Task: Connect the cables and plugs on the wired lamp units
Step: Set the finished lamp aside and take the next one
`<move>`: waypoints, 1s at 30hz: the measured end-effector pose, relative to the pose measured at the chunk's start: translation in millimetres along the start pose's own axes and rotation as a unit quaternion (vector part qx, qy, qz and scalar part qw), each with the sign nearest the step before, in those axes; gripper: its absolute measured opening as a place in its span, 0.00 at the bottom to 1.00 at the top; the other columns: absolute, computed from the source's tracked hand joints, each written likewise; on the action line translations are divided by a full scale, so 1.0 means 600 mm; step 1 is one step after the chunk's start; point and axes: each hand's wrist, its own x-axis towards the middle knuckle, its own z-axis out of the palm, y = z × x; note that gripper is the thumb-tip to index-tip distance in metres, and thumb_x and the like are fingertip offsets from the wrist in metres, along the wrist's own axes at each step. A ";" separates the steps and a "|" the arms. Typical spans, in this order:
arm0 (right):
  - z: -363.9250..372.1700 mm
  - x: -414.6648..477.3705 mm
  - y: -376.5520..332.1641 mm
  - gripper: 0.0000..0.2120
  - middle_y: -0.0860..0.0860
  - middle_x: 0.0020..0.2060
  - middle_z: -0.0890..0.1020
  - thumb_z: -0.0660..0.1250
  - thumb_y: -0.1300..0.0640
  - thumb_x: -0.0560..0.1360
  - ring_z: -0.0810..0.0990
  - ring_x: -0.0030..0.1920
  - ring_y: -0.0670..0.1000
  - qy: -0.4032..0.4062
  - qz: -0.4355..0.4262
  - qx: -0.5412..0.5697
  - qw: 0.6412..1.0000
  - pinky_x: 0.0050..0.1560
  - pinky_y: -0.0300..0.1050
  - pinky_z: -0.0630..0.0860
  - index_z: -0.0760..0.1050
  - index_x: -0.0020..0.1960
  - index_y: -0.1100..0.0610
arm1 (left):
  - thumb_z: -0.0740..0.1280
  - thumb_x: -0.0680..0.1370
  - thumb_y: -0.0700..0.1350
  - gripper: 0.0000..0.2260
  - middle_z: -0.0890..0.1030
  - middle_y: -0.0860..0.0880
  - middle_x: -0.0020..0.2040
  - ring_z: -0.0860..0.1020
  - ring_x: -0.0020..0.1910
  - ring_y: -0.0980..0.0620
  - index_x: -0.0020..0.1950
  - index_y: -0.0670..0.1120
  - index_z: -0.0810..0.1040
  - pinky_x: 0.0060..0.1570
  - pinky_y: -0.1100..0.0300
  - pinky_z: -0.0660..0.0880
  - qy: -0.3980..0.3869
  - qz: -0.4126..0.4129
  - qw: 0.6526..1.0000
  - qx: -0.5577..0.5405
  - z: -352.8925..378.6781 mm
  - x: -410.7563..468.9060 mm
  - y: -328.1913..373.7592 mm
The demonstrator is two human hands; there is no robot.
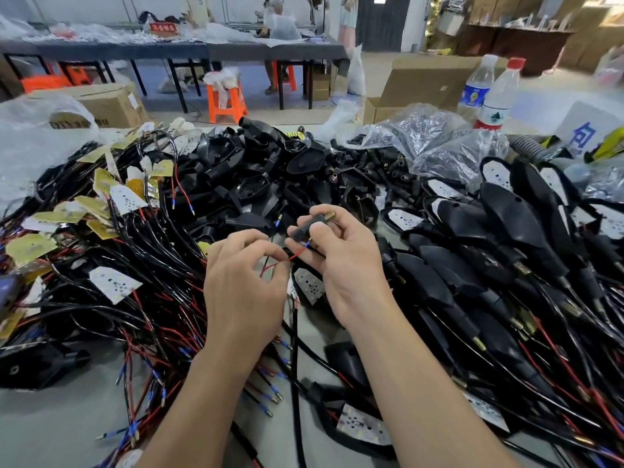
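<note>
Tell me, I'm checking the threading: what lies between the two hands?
Head view: a thin red wire runs from the left hand to the black plug in the right hand.

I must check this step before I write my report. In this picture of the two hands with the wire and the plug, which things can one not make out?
- Head view: whether the blue tip of the red wire is inside the black plug; the right hand covers that end.
- Head view: where the red wire leads; the left hand hides it.
- Head view: print on the water bottles; blurred, too small.
</note>
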 end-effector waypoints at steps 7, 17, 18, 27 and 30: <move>-0.001 -0.002 0.000 0.12 0.56 0.45 0.83 0.60 0.72 0.80 0.84 0.47 0.53 0.008 0.002 0.003 1.000 0.53 0.48 0.83 0.78 0.53 0.60 | 0.73 0.78 0.47 0.07 0.83 0.63 0.37 0.80 0.41 0.56 0.42 0.57 0.81 0.40 0.69 0.72 -0.031 -0.053 0.994 -0.094 0.000 -0.003 0.004; 0.000 -0.006 0.003 0.13 0.54 0.44 0.84 0.62 0.71 0.80 0.83 0.44 0.50 -0.043 0.016 -0.060 0.997 0.48 0.43 0.82 0.80 0.50 0.57 | 0.73 0.78 0.46 0.06 0.83 0.58 0.38 0.80 0.40 0.56 0.43 0.57 0.82 0.42 0.58 0.76 -0.015 -0.073 0.991 -0.115 -0.003 -0.003 0.006; -0.001 -0.005 0.003 0.13 0.54 0.44 0.85 0.62 0.71 0.80 0.84 0.45 0.50 -0.035 0.015 -0.044 0.998 0.49 0.44 0.83 0.80 0.51 0.57 | 0.73 0.79 0.46 0.06 0.83 0.58 0.38 0.81 0.42 0.56 0.43 0.57 0.82 0.45 0.55 0.78 -0.012 -0.079 0.990 -0.115 -0.003 -0.002 0.004; -0.001 0.001 0.005 0.11 0.56 0.45 0.83 0.60 0.70 0.82 0.83 0.47 0.53 0.026 -0.015 0.007 1.000 0.47 0.43 0.83 0.77 0.57 0.61 | 0.72 0.79 0.46 0.07 0.82 0.56 0.42 0.80 0.44 0.60 0.46 0.59 0.82 0.43 0.70 0.72 0.000 -0.057 0.992 -0.112 -0.002 -0.004 0.008; -0.005 0.005 0.001 0.10 0.55 0.44 0.83 0.60 0.70 0.82 0.83 0.46 0.53 0.037 -0.044 -0.005 0.998 0.48 0.45 0.83 0.77 0.57 0.60 | 0.72 0.80 0.46 0.08 0.82 0.56 0.41 0.80 0.42 0.59 0.45 0.59 0.81 0.42 0.67 0.71 0.008 -0.069 0.989 -0.127 -0.004 -0.003 0.005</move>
